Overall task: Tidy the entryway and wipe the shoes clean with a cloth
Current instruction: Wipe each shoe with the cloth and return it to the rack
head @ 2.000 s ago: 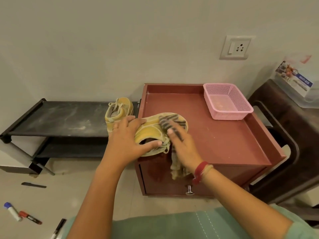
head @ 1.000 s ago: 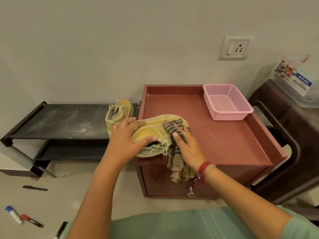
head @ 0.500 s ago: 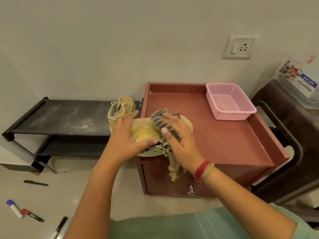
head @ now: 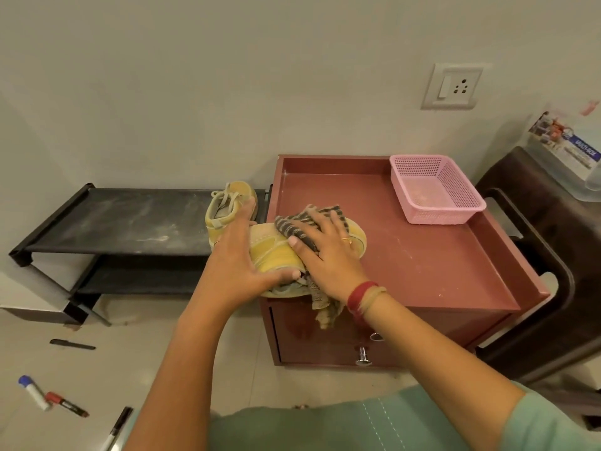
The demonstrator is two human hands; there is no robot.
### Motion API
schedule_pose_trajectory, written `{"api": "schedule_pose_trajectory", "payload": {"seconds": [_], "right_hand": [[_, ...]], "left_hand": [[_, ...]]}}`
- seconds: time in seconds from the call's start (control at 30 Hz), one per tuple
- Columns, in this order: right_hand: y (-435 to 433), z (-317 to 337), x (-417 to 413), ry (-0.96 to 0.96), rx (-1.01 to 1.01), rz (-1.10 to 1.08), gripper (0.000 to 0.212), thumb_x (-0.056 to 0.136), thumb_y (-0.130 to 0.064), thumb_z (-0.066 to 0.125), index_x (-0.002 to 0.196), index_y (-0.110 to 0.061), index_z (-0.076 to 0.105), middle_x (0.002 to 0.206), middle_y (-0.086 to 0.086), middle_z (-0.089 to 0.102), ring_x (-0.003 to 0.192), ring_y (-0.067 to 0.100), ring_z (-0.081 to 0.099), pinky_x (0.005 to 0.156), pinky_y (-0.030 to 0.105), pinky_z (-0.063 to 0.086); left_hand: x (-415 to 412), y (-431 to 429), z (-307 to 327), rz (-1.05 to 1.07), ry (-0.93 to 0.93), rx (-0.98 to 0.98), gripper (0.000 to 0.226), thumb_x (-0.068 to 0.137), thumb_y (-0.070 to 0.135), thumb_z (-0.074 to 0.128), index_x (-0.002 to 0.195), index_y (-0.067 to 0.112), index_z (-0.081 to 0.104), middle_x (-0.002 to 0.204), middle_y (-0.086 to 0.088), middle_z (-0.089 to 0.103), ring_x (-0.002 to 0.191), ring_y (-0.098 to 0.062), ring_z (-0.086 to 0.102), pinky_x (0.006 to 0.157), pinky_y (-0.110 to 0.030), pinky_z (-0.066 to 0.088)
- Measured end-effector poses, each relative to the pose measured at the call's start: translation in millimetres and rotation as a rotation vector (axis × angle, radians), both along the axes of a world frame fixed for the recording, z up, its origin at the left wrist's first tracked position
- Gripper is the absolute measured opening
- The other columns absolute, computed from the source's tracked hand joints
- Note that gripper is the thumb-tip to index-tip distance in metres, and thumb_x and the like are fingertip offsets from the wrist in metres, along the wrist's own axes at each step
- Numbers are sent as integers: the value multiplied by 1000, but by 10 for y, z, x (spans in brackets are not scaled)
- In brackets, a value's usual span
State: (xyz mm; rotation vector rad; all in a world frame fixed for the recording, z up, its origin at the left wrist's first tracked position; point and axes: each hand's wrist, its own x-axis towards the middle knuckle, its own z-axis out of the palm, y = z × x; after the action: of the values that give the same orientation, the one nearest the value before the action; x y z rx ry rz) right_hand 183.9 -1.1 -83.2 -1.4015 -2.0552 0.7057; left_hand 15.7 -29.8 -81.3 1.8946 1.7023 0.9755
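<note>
left hand clamped round yellow shoe on red cabinet edge; right hand beside it, fingers spread flat, pressing striped cloth onto shoe; cloth tail dangles under wrist, loose I think

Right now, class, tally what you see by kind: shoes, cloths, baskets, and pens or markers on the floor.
Shoes: 2
Cloths: 1
Baskets: 1
Pens or markers: 4
Total: 8

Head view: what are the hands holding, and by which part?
The left hand grips the yellow shoe across its rear half, thumb by the laces. The right hand presses the striped cloth flat onto the toe end.
</note>
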Motion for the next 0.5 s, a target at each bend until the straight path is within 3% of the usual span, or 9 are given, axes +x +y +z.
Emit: {"api": "schedule_pose_trajectory", "payload": {"seconds": [0.17, 0.27, 0.4, 0.5], "right_hand": [[-130, -57, -5, 40, 0, 194, 42, 89, -56, 33, 129, -52, 42, 151, -21, 23, 144, 10, -3, 109, 60, -8], [25, -102, 74, 124, -27, -7, 46, 85, -60, 30, 130, -50, 39, 153, -18, 20, 144, 10, -4, 114, 60, 2], [-79, -199, 70, 177, -14, 178, 33, 89, -58, 31, 121, -60, 34, 145, -30, 22, 143, 1, -3, 115, 48, -7], [116, -248, 238, 181, -39, -19, 39, 84, -67, 25, 122, -65, 22, 148, -28, 12, 142, 5, -8, 115, 56, -1]], "left_hand": [[-5, 3, -7, -22, -2, 24, 120, 59, 67, 74, 152, 30, 9, 150, 1, 35, 135, -15, 38, 108, -45, 39], [12, 4, 21, 22, -22, -9, 131, 49, 70, 79, 152, 28, 10, 149, 1, 36, 132, -15, 40, 108, -41, 39], [2, -8, 57, 7, -28, -32, 131, 45, 69, 79, 151, 28, 13, 148, 2, 36, 132, -15, 40, 108, -41, 38], [18, -10, 71, 45, -21, -40, 126, 44, 75, 77, 147, 29, 21, 143, 4, 40, 127, -15, 42, 104, -38, 41]]}}
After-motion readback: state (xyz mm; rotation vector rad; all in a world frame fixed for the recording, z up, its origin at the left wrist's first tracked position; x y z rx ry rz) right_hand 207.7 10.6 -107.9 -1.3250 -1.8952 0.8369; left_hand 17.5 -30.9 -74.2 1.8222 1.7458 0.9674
